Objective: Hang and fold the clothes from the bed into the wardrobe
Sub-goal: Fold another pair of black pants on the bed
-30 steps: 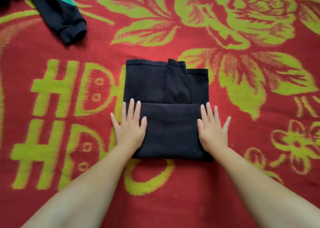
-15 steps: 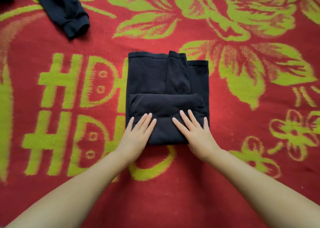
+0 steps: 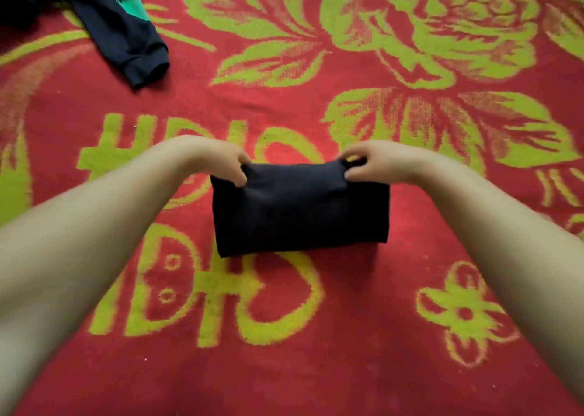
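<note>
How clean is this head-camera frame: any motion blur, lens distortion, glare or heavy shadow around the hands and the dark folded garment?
Head view: slightly soft overall, with the left hand and right hand blurred at the fingers; wide-angle stretch swells the forearms at the lower corners; light is even, no glare, only a faint shadow under the folded black garment, whose folds are lost in the dark; the red blanket pattern stays readable.

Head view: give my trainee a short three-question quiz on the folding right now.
1. True or false: both hands pinch the far edge of the folded black garment.
2. Which corner does the left hand hold: A far-left, B near-right?
3. What lies at the top left of the red and green blanket?

Key: 1 true; the right hand has its grip on the far-right corner. 2 A. 3 a dark sleeve with green trim.
</note>
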Demonstrator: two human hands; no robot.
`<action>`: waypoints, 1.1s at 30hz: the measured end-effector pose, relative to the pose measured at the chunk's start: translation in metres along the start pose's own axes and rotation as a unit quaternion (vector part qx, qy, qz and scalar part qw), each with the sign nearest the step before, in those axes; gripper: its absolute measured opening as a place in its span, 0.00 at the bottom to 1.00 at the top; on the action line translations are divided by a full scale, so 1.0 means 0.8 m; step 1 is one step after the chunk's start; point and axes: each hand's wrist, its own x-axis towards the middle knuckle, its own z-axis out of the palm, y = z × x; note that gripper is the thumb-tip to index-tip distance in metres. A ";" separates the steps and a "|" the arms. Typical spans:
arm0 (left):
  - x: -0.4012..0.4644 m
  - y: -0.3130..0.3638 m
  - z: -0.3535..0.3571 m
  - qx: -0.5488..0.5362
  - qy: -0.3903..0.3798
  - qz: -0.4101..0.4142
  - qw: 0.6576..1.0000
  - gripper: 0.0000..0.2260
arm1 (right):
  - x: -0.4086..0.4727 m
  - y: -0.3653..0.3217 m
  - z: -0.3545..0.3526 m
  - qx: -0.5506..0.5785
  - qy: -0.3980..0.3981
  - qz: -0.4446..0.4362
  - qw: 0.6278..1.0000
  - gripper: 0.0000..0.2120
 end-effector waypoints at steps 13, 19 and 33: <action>0.078 0.005 0.191 -0.057 0.375 -0.054 0.924 0.29 | 0.041 0.051 0.156 -0.023 0.188 0.115 0.975 0.25; 0.041 -0.022 0.198 -0.049 0.418 -0.033 0.907 0.33 | -0.001 0.071 0.139 -0.096 0.214 -0.004 0.972 0.31; 0.028 0.029 0.194 0.075 0.310 0.011 0.948 0.37 | 0.013 -0.002 0.150 -0.207 0.118 -0.052 0.970 0.34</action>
